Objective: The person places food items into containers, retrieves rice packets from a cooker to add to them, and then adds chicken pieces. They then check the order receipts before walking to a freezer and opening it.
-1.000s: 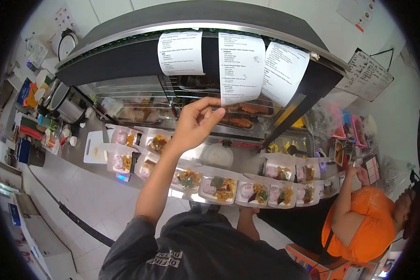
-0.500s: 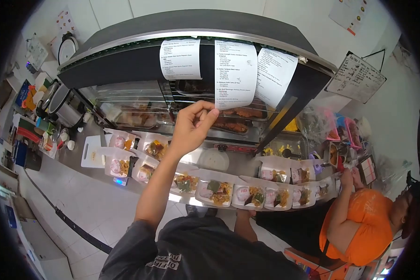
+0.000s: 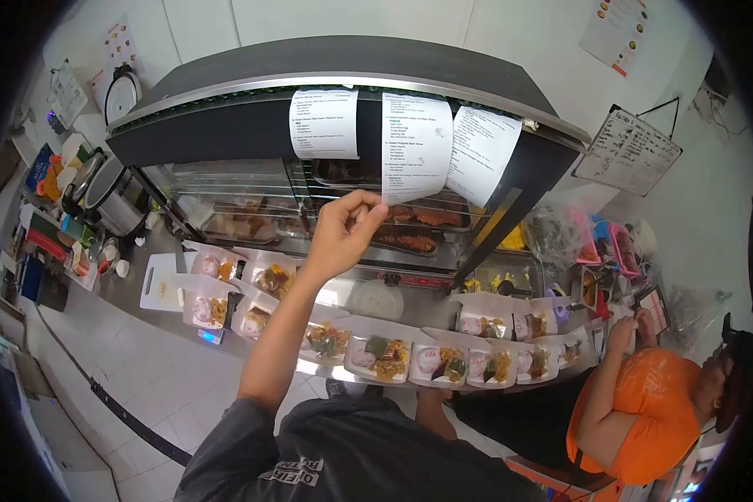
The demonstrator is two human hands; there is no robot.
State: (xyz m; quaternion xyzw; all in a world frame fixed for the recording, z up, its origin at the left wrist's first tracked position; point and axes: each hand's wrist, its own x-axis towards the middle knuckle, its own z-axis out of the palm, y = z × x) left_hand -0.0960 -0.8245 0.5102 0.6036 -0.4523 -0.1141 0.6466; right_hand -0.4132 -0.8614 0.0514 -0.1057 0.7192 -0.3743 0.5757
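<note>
My left hand (image 3: 347,233) is raised in front of a warming cabinet (image 3: 335,63). Its thumb and index finger pinch the lower left corner of a long printed order slip (image 3: 416,151), which hangs from the cabinet's top edge. A shorter slip (image 3: 324,125) hangs to the left, and another slip (image 3: 485,155) overlaps on the right. My right hand (image 3: 432,396) is low at the counter's front edge, just below an open food box (image 3: 437,381); its fingers are hidden.
Several open boxes of food line the counter, including one near my left forearm (image 3: 325,356). A cutting board (image 3: 161,283) lies at left. A person in an orange top (image 3: 636,410) works at right, hands near the counter. A whiteboard (image 3: 630,153) hangs behind.
The view has shifted slightly, so the cabinet and slips sit lower in the picture. My left hand keeps its pinch on the long slip. The co-worker's hands have shifted slightly.
</note>
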